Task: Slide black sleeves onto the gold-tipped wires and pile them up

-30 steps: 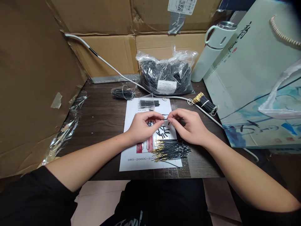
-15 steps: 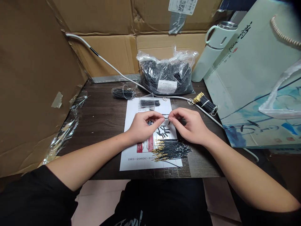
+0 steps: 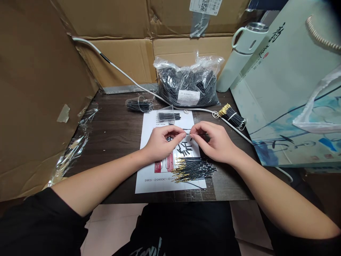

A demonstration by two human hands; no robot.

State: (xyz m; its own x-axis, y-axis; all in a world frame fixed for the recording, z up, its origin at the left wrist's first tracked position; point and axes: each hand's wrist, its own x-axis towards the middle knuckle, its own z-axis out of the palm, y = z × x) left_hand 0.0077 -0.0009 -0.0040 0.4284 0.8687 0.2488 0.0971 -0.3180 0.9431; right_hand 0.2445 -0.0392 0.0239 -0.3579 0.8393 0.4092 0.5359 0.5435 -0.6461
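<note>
My right hand point(image 3: 213, 140) is closed in a pinch on a thin black wire point(image 3: 204, 134), whose tail sticks out to the right behind the fingers. Facing it, fingertips almost touching, my left hand point(image 3: 166, 142) is also pinched; what lies between its thumb and index finger is too small to make out. Short black tube pieces point(image 3: 184, 149) are scattered just below the fingertips. Closer to me lies a loose pile of black wires with gold-coloured ends point(image 3: 195, 170). Under all this is a printed white sheet point(image 3: 149, 186).
Behind the hands lie small bundles of black wires point(image 3: 140, 105) point(image 3: 169, 116) and a clear bag of black pieces point(image 3: 188, 83). A tied gold-ended bundle point(image 3: 232, 116), white cable point(image 3: 128, 79), pale green flask point(image 3: 238, 57) and paper bag point(image 3: 287, 96) stand or lie around. Cardboard point(image 3: 125, 60) walls the desk.
Both hands keep the same pinched pose with hardly any movement. The whole view has shifted very slightly.
</note>
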